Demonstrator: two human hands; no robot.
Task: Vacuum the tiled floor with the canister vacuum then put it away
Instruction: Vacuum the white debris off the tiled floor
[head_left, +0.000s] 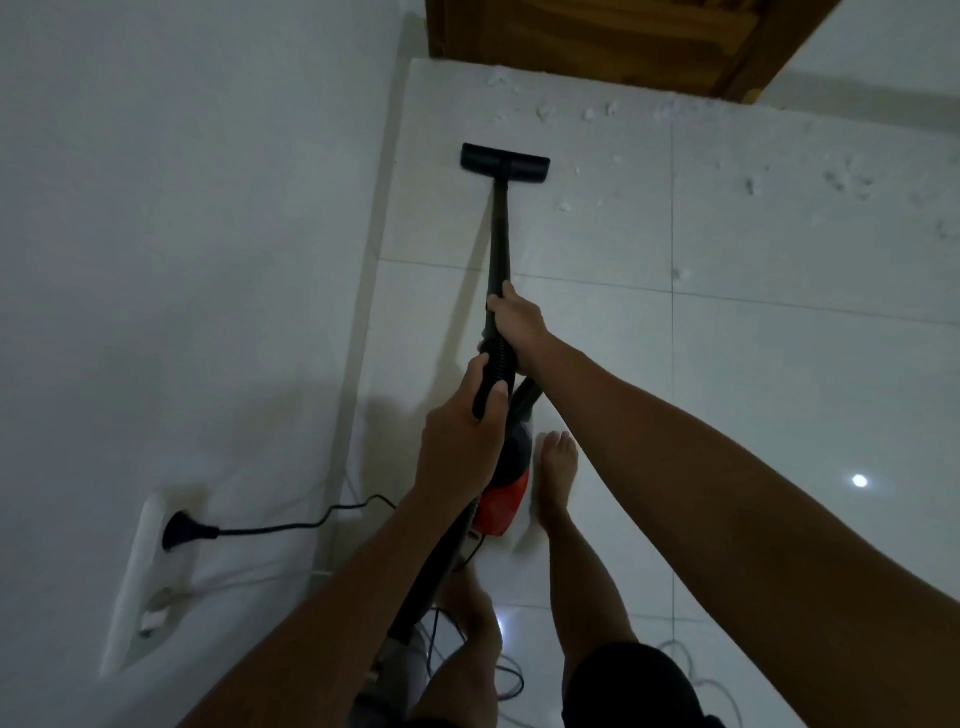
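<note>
A black vacuum wand (500, 234) runs from my hands down to a flat black floor nozzle (505, 163) resting on the white tiled floor (779, 364) beside the left wall. My right hand (517, 325) grips the wand high up. Just behind it, my left hand (462, 436) is closed around the ribbed black hose (496, 369). The red and black canister (501, 499) sits on the floor between my arms, partly hidden by my left forearm. White fluff scraps (597, 111) lie scattered on the tiles ahead and to the right.
A wooden door (597, 36) stands at the far end. The black power plug (182, 530) sits in a wall socket at the left, and its cord (311, 522) trails to the canister. My bare feet (556, 478) stand by the canister. More cables loop on the floor near my legs.
</note>
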